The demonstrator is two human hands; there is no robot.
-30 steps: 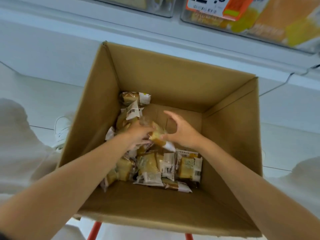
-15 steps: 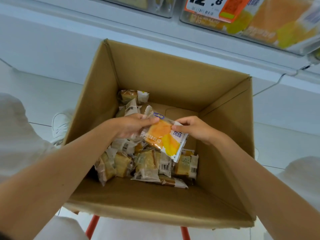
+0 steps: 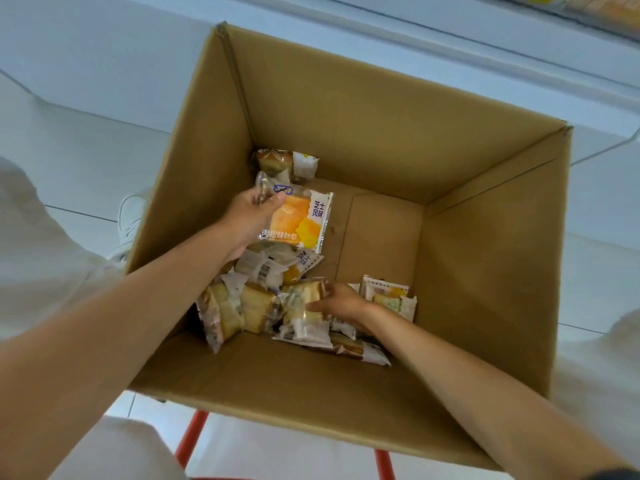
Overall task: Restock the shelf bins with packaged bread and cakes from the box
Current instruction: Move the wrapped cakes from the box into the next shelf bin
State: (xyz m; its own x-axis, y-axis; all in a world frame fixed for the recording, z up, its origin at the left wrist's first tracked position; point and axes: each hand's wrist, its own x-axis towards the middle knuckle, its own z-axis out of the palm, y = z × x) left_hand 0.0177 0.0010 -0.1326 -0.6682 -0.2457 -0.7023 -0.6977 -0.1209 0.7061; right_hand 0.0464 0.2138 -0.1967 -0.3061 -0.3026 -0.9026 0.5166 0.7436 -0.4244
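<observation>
looking down into an open cardboard box point(image 3: 381, 133), brown and deep, with red legs point(image 3: 190, 441) showing beneath its near edge. my left grip point(image 3: 249, 220) is raised over the left half of the box, thumb and fingers clasped on the upper left corner of a flat orange-and-yellow bread packet point(image 3: 298, 220). the packet is held up above the others, printed face toward me. below it, a heap of packets point(image 3: 242, 306) fills the near left part of the box floor, mostly clear wrappers with pale cake slices and white barcode labels. my right grip point(image 3: 343, 303) is low in the box at the right edge of that heap, grasping a clear-wrapped cake packet point(image 3: 304, 317), thumb across its top and fingers curled at its far edge. just beside my right wrist, toward the right wall, lies a small white-and-yellow packet point(image 3: 391, 296). one more packet point(image 3: 277, 162) rests alone in the far left corner. the right half of the box floor is bare cardboard. outside the box on the left, a white shoe point(image 3: 131, 220) stands on the pale tiled floor point(image 3: 86, 168). a blurred sliver of the shelf point(image 3: 602, 15) crosses the top right corner.
</observation>
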